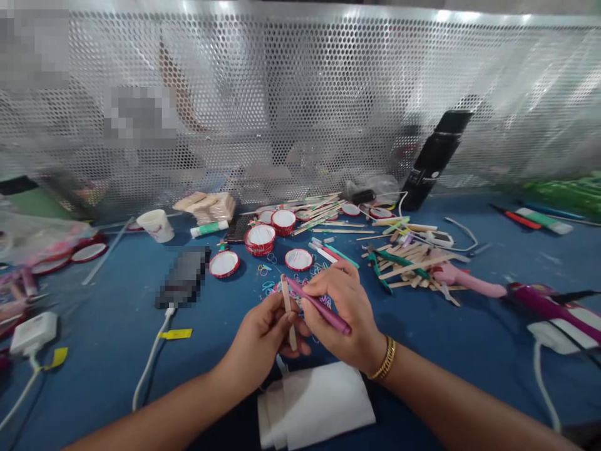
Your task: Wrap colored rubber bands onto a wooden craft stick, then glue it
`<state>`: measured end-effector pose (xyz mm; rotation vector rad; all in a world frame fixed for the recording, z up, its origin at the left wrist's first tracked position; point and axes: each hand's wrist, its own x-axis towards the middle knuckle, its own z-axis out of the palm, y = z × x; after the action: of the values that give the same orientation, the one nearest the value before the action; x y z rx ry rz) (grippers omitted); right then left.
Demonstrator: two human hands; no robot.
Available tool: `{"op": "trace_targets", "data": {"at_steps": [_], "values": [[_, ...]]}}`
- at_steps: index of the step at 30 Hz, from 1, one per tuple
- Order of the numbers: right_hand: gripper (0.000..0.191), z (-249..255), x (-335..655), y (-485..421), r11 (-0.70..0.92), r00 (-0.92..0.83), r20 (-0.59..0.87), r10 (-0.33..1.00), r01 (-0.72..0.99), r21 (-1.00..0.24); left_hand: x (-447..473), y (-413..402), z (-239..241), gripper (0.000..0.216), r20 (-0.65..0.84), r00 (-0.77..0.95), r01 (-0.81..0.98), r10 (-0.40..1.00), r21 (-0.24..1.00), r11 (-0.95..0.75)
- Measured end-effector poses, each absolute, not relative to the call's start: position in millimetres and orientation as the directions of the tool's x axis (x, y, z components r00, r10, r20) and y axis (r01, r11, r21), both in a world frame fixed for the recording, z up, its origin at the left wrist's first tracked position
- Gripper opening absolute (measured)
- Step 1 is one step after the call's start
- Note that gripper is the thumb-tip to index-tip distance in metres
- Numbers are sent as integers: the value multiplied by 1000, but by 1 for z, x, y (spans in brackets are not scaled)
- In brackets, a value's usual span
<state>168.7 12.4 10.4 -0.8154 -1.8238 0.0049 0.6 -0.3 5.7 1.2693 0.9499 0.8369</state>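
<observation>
Between the fingers of my left hand point(260, 335) is a wooden craft stick point(287, 303), held nearly upright. My right hand point(347, 304) grips a purple pen point(333, 317), its tip at the top end of the stick; whether the two touch I cannot tell. Small coloured rubber bands point(268, 287) lie scattered on the blue table point(225, 351) just behind my hands, which partly hide them. A folded white sheet point(328, 404) is below my wrists, close to me.
Red-rimmed round lids point(224, 264) and a stack of them point(260, 240) sit behind my hands. To the right are a pile of craft sticks point(413, 266), green-handled pliers point(379, 272) and a pink tool point(474, 282). A phone point(183, 275) with a cable lies left.
</observation>
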Motion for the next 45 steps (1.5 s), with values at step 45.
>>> {"op": "trace_targets", "data": {"at_steps": [45], "values": [[9,16,165,7,759,-202,812,547,529,-379,2,0,7,37,-130,343,-19,930,989,145]]}}
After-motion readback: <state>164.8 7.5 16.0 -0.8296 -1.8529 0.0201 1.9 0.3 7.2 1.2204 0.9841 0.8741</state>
